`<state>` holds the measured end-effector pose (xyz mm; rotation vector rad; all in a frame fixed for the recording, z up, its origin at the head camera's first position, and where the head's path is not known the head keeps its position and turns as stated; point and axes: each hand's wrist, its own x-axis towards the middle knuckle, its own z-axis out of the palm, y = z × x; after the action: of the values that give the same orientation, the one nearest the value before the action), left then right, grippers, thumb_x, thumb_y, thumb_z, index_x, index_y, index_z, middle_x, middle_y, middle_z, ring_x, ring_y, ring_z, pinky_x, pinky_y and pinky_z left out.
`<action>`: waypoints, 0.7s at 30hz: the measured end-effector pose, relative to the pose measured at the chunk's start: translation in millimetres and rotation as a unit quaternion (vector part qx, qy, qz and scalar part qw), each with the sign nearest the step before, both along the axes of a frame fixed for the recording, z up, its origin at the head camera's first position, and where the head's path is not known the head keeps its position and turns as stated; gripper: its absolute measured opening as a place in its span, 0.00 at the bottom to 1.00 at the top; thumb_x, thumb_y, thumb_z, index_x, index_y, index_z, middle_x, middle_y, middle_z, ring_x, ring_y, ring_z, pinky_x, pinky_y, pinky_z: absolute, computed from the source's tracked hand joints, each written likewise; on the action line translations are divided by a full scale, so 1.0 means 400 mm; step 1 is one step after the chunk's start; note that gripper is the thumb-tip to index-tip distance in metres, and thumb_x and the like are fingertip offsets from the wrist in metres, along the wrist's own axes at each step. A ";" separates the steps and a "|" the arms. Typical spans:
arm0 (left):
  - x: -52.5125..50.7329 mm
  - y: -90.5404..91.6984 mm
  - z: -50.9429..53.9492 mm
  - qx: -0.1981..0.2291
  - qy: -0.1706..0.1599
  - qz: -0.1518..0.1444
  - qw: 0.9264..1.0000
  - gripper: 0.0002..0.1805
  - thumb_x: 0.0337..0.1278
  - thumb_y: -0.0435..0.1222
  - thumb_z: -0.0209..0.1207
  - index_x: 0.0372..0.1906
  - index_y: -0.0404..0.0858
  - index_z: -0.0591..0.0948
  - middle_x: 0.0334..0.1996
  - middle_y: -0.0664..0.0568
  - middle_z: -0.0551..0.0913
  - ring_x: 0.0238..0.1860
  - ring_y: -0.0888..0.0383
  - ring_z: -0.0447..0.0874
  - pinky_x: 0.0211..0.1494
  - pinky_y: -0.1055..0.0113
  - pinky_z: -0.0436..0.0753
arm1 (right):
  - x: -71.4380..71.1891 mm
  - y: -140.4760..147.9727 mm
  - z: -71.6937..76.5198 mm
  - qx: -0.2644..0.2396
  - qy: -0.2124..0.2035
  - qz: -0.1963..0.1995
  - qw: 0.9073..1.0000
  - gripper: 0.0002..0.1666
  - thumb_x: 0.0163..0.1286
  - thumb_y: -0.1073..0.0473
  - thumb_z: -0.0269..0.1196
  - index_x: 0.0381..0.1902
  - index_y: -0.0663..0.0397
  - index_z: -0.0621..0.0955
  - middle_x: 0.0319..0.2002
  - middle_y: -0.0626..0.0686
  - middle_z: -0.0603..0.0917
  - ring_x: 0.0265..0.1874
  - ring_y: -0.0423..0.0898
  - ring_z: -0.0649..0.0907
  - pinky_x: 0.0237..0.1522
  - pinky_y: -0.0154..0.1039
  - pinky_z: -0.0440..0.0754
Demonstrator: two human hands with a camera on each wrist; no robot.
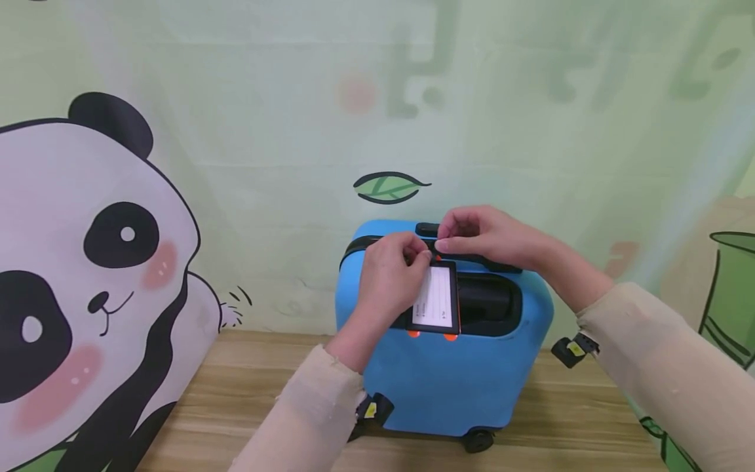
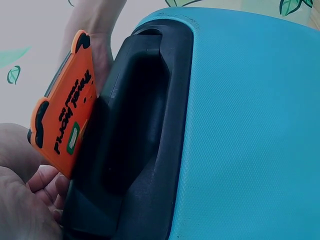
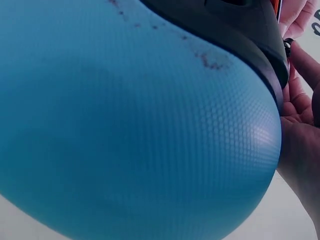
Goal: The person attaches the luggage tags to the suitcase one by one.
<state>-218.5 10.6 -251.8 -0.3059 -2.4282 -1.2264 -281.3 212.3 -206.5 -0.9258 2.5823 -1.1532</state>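
Note:
On top of a blue suitcase [image 1: 439,383] lies a luggage tag [image 1: 435,298], white card in a black frame. Its orange back [image 2: 70,112] with dark lettering shows in the left wrist view, beside the black carry handle [image 2: 112,115]. My left hand [image 1: 392,272] pinches the tag's strap at the tag's upper end. Thumb and fingers of my right hand [image 1: 492,236] meet just beside it, gripping a small black strap end [image 3: 288,46]. Most of the strap is hidden by fingers.
The suitcase stands on a wood-grain surface [image 1: 253,367], with a black wheel [image 1: 478,439] at its lower right. Close behind it hangs a pale green backdrop [image 1: 283,131] printed with a panda [image 1: 100,275]. Small black cameras [image 1: 373,410] sit at both wrists.

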 end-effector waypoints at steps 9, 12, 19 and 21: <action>-0.004 -0.002 -0.003 0.000 -0.002 0.002 1.000 0.07 0.73 0.39 0.67 0.43 0.39 0.90 0.37 0.49 0.89 0.39 0.54 0.83 0.41 0.63 0.84 | 0.000 -0.009 -0.007 0.006 0.039 -0.011 0.999 0.10 0.79 0.55 0.66 0.48 0.57 0.83 0.41 0.55 0.87 0.44 0.53 0.83 0.50 0.42 0.81; -0.005 -0.003 -0.004 0.001 -0.002 0.003 1.000 0.07 0.73 0.39 0.67 0.43 0.39 0.90 0.36 0.49 0.88 0.39 0.54 0.83 0.41 0.63 0.84 | 0.003 -0.014 -0.011 0.006 0.052 -0.017 0.998 0.10 0.79 0.56 0.66 0.47 0.57 0.83 0.40 0.55 0.87 0.43 0.53 0.82 0.49 0.42 0.81; -0.004 -0.002 -0.003 0.003 -0.005 0.005 1.000 0.08 0.73 0.39 0.67 0.43 0.39 0.89 0.36 0.50 0.88 0.38 0.54 0.83 0.40 0.64 0.84 | 0.022 -0.020 -0.016 0.006 0.084 -0.023 0.996 0.10 0.80 0.55 0.65 0.48 0.57 0.83 0.42 0.55 0.86 0.42 0.51 0.82 0.50 0.40 0.81; -0.004 -0.001 -0.003 0.004 -0.006 0.003 1.000 0.08 0.73 0.39 0.67 0.43 0.39 0.89 0.36 0.50 0.88 0.38 0.53 0.83 0.40 0.63 0.84 | 0.027 -0.018 -0.017 0.007 0.090 -0.022 0.996 0.10 0.80 0.56 0.66 0.48 0.58 0.83 0.42 0.55 0.86 0.42 0.51 0.82 0.49 0.39 0.82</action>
<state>-220.1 10.0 -253.1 -0.2886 -2.4327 -1.2381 -270.5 205.2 -213.3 -1.0192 2.7621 -1.1095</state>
